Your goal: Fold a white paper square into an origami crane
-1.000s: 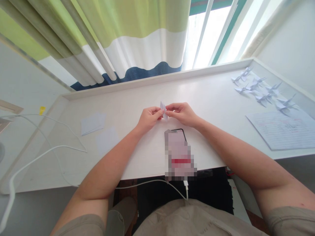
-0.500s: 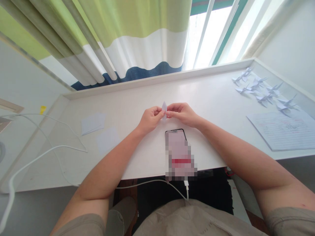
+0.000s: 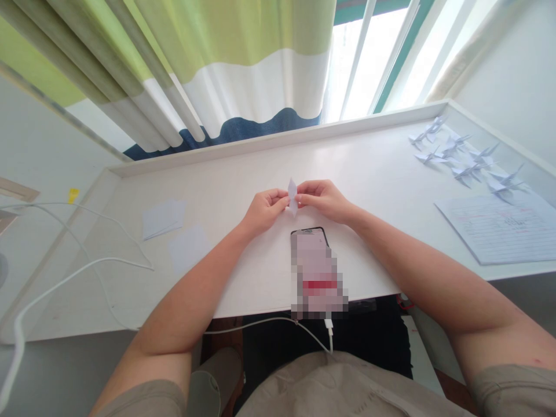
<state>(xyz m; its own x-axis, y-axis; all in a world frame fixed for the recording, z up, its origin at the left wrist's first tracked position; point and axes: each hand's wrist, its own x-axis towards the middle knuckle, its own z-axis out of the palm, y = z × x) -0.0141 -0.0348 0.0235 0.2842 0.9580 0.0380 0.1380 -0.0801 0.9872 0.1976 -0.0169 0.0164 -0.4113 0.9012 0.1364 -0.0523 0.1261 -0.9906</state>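
A small folded white paper (image 3: 292, 190), narrow and pointed at top and bottom, stands upright between my hands over the middle of the table. My left hand (image 3: 268, 207) pinches its left side between thumb and curled fingers. From the other side, my right hand (image 3: 322, 200) grips the right edge with thumb and fingertips. Just below the hands lies a phone (image 3: 315, 272), its screen blurred out and a white cable plugged into its lower end.
Several folded paper cranes (image 3: 467, 168) stand at the back right of the white table (image 3: 243, 278), behind a stack of lined sheets (image 3: 499, 231). Square paper pieces (image 3: 163, 219) lie at the left. A white cable (image 3: 87, 263) loops over the left side. Curtains (image 3: 260, 69) hang behind.
The folded paper has turned slightly between my fingers, and its lower point shows more plainly. Both hands keep their pinch in nearly the same place.
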